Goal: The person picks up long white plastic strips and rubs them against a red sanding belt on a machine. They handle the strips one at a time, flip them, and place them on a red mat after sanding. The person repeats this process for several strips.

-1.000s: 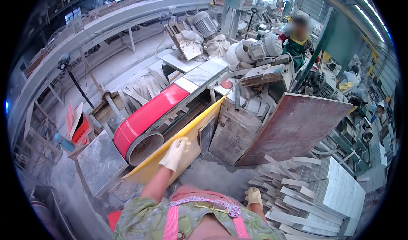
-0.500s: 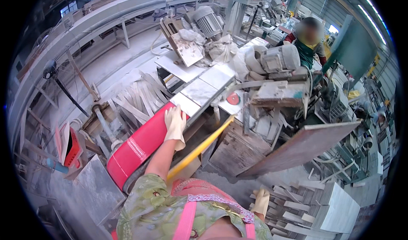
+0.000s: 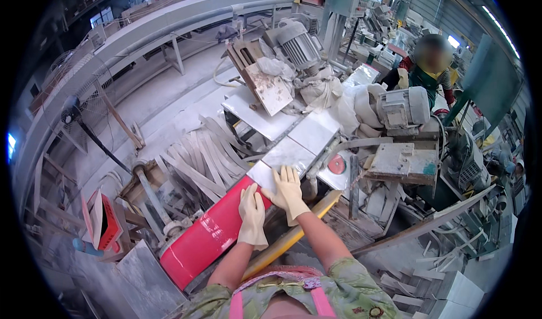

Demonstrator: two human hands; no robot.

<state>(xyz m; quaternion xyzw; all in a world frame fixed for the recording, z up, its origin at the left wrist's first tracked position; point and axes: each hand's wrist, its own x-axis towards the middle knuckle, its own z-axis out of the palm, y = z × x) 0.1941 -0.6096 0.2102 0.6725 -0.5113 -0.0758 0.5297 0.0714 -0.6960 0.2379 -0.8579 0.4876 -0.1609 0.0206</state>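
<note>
The nearest white tile [image 3: 261,174] meets the bare red belt [image 3: 212,228] at seven o'clock; two more white tiles [image 3: 287,151] continue its row at two. At four o'clock, the gloved right hand [image 3: 287,189] lies over its edge, fingers spread, gripping nothing; at six, the gloved left hand [image 3: 252,213] rests on the belt, fingers extended, also gripping nothing. A yellow rail [image 3: 293,234] runs at five, pale strips [image 3: 197,160] lie near nine.
</note>
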